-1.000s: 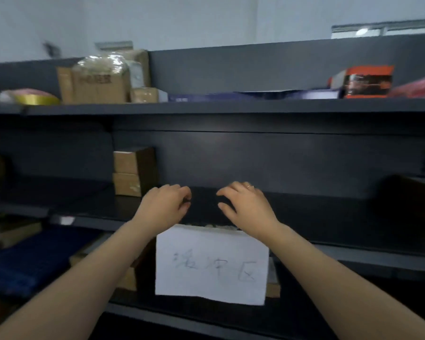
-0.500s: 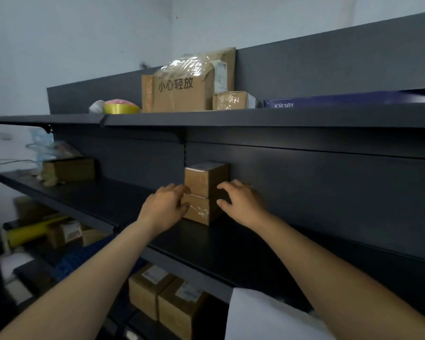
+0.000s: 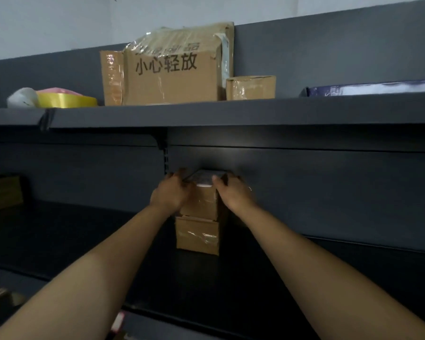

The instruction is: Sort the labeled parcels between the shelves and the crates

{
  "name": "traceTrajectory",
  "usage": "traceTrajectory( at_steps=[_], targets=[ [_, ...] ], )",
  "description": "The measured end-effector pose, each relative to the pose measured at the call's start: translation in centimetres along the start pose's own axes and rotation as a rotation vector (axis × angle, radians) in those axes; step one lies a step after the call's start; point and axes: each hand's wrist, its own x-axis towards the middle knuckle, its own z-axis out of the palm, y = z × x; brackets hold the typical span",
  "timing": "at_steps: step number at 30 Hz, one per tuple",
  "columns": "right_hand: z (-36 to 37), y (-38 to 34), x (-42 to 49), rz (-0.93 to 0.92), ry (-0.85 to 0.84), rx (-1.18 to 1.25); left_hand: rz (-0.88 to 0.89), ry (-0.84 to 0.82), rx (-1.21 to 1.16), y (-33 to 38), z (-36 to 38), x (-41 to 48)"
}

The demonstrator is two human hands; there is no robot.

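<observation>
Because the small brown taped cardboard parcel [image 3: 203, 201] sits atop a matching second parcel [image 3: 198, 235], both hands clasp its sides, left hand [image 3: 169, 192] on the left face, right hand [image 3: 234, 192] on the right with thumb over the top, probably to lift it squarely without dragging the one beneath. Both parcels stand by the back panel of the dark grey metal middle shelf [image 3: 84, 236]; a large printed cardboard carton [image 3: 172, 74] rests on the upper shelf [image 3: 231, 114], under a pale wall [image 3: 47, 25]
</observation>
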Motion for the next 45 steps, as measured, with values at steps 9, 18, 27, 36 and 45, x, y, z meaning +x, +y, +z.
traceTrajectory(
  at_steps=[9, 18, 27, 36, 45],
  targets=[
    [1.1, 0.0, -0.8, 0.313, -0.139, 0.756, -0.204, -0.11, -0.795, -0.6, 1.4, 0.1],
    [-0.4, 3.2, -2.5, 0.327, 0.102, 1.034, -0.19, -0.072, -0.662, -2.7, 2.4, -0.7],
    [0.2, 7.4, -4.0, 0.577, 0.175, 0.925, -0.529, -0.311, -0.942, -4.6, 5.5, -2.5],
    [-1.7, 9.7, -6.4, 0.553, 0.174, 1.106, -0.483, -0.446, -1.118, -3.1, 5.5, -4.6],
    [-12.6, 13.6, -15.3, 0.434, 0.355, 1.096, -0.271, -0.565, -1.249, 8.4, 7.4, -11.1]
  ],
)
